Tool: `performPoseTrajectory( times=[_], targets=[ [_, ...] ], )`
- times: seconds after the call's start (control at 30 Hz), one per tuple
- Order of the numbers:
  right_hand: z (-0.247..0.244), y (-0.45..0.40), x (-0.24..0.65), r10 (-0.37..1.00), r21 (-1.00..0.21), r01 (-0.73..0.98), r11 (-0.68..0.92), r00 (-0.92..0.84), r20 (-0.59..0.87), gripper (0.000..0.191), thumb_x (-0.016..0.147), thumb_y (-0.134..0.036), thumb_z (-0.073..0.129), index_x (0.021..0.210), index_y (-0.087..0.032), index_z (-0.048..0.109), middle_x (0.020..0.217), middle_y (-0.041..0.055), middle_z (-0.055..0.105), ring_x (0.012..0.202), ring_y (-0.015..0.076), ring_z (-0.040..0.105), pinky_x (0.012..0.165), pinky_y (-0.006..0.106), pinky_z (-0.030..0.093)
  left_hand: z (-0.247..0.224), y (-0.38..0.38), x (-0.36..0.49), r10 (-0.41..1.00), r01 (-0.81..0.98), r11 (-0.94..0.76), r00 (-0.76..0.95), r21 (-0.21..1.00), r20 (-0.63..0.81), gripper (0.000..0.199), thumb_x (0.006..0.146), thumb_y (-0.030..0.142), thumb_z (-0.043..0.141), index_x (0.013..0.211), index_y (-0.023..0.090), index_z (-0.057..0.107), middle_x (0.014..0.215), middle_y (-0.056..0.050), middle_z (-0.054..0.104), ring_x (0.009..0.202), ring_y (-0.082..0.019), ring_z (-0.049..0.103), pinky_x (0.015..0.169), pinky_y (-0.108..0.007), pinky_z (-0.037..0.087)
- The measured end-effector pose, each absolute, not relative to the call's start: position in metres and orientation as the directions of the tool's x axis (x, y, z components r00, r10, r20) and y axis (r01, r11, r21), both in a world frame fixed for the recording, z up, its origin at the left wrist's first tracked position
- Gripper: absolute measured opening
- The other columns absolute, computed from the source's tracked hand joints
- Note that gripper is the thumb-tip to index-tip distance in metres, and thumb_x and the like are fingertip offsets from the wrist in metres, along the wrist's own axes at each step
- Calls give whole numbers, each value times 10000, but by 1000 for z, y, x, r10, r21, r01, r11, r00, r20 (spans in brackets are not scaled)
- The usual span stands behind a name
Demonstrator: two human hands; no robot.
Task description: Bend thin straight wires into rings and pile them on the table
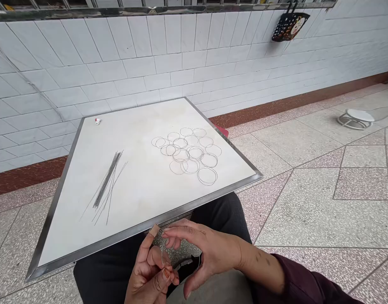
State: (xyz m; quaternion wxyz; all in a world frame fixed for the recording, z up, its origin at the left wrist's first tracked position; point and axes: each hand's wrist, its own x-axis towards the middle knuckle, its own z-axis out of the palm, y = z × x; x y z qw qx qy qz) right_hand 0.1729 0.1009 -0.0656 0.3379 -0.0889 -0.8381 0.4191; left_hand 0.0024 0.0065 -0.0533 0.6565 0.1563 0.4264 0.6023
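Over my lap, my left hand [151,270] pinches a thin wire ring [163,253] between thumb and fingers, near its lower left side. A tan wrap [154,230] covers the tip of one left finger. My right hand [203,245] curves around the ring's other side, thumb and fingers wide apart; whether it touches the wire I cannot tell. On the white table [140,185] beyond my hands, several wire rings [190,153] lie overlapping on the right. A bundle of straight wires [108,181] lies at the left, some splayed out.
The table's metal edge [143,230] runs just beyond my hands. A small white-and-red object [98,121] sits in its far left corner. Behind stands a tiled wall [159,69] with a dark patterned bag [290,26] hanging on it. A low white stool [355,118] is on the floor at right.
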Motion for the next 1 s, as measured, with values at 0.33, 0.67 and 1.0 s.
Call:
performPoseTrajectory(
  times=[0.33, 0.67, 1.0],
  targets=[
    [-74, 105, 174, 471, -777, -138, 615, -725, 502, 1151, 634, -454, 899, 1540, -291, 210, 1257, 107, 573, 1034, 209, 619, 941, 363, 534, -61, 14, 4, 919, -675, 250, -60, 694, -390, 593, 651, 142, 874, 1191, 327, 712, 669, 51, 594, 564, -99, 554, 545, -214, 490],
    [-62, 85, 183, 518, -833, -161, 529, -716, 467, 1276, 561, -415, 943, 1559, -318, 155, 1385, 143, 442, 1127, 229, 571, 982, 409, 531, -31, -6, 11, 879, -648, 224, -188, 728, -438, 636, 663, 133, 870, 1250, 269, 668, 740, 50, 593, 703, -97, 599, 737, -232, 559],
    [-56, 75, 181, 543, -846, -212, 489, -685, 486, 1279, 600, -339, 937, 1564, -350, 96, 1494, 158, 366, 1234, 242, 554, 1016, 407, 529, -28, -13, 12, 891, -660, 176, -209, 731, -403, 630, 643, 143, 884, 1230, 263, 690, 732, 53, 595, 678, -85, 605, 714, -219, 580]
  ],
)
